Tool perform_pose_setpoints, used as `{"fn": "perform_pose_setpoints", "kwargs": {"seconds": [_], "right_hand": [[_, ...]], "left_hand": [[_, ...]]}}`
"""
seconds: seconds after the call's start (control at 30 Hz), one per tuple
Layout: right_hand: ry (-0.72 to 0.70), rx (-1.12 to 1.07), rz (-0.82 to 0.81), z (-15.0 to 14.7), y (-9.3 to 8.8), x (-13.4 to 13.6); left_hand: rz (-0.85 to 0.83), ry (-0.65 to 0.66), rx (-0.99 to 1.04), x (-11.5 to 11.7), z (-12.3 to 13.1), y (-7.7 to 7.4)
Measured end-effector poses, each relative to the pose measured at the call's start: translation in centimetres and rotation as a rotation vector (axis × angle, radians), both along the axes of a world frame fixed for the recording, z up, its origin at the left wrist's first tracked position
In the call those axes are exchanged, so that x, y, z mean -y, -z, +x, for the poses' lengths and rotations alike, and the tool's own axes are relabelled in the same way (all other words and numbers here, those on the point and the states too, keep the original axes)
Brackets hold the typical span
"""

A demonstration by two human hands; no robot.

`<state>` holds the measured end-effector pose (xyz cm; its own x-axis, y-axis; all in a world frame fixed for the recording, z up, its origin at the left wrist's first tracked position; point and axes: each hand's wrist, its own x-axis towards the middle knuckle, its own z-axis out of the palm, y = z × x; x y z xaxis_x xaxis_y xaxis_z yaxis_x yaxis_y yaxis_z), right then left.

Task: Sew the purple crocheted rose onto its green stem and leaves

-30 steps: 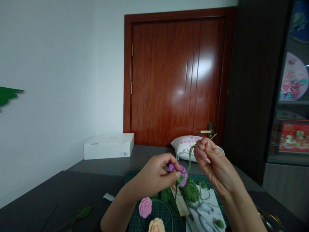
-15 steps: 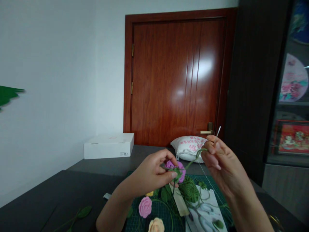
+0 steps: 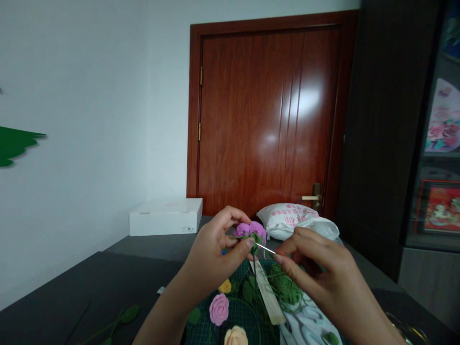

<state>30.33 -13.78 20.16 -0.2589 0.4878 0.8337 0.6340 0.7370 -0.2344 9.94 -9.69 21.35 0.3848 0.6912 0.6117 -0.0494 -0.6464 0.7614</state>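
My left hand [image 3: 215,247] grips a purple crocheted flower [image 3: 249,230] with a green base [image 3: 254,241], held up above the cutting mat. My right hand [image 3: 312,268] pinches a thin steel needle [image 3: 265,247], whose tip reaches the green base of the flower. Its other end is hidden in my fingers. Below my hands lie a ball of green yarn [image 3: 283,287], a pink crocheted rose [image 3: 219,309], a peach rose [image 3: 236,337] and a small yellow flower [image 3: 225,286]. All rest on a dark green cutting mat [image 3: 237,311].
A pale wooden strip [image 3: 268,296] and a white printed sheet [image 3: 305,321] lie on the mat. A crocheted leaf stem [image 3: 115,320] rests on the dark table [image 3: 89,287]. A white box [image 3: 165,217] and a white printed bag [image 3: 294,220] stand at the back, before a wooden door.
My right hand has come down and to the left, bringing the needle from pointing upward to lying almost level at the flower. The flower has risen slightly in my left hand.
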Motion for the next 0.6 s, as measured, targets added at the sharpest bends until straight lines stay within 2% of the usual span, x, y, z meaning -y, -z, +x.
{"fn": "perform_pose_setpoints", "kwargs": {"seconds": [0.17,0.6], "right_hand": [[0.086,0.056,-0.005,-0.05,0.51,-0.24],[0.13,0.071,-0.006,-0.34,0.95,-0.22]], "left_hand": [[0.022,-0.067,0.014,0.07,-0.07,-0.03],[0.091,-0.165,-0.004,0.34,0.34,-0.1]]}}
